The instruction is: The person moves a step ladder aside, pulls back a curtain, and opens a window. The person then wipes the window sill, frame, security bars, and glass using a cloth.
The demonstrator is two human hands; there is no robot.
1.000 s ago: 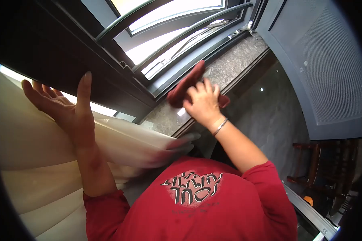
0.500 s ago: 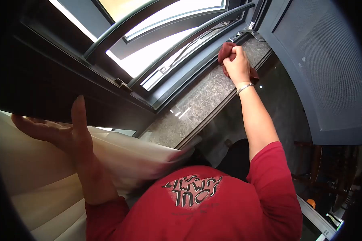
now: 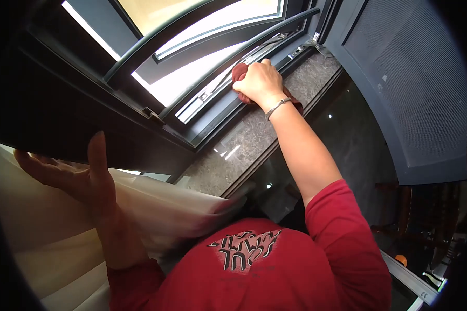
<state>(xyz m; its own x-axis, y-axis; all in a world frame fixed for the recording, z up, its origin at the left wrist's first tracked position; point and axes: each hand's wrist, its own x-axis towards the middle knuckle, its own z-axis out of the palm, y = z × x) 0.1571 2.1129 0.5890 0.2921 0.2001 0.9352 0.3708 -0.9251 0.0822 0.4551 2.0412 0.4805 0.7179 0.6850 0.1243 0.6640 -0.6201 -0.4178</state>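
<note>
My right hand [image 3: 262, 83] is closed on a dark red cloth [image 3: 240, 76] and presses it against the grey window frame [image 3: 207, 120], above the stone sill. Part of the cloth hangs out under my wrist. At the left, my left hand [image 3: 83, 176] holds the lower edge of a dark window sash [image 3: 88, 116]. Its thumb lies over the near face, while some of the fingers are hidden behind the edge.
The speckled stone sill [image 3: 249, 140] runs below the frame. A curved rail [image 3: 254, 39] crosses the window opening. A mesh screen panel [image 3: 415, 88] stands open at the right. Pale curtain fabric [image 3: 145, 199] hangs at the left, and wooden furniture [image 3: 404, 207] stands lower right.
My right hand has moved left with the cloth, from the sill's far end onto the window frame. My left hand stays at the sash edge.
</note>
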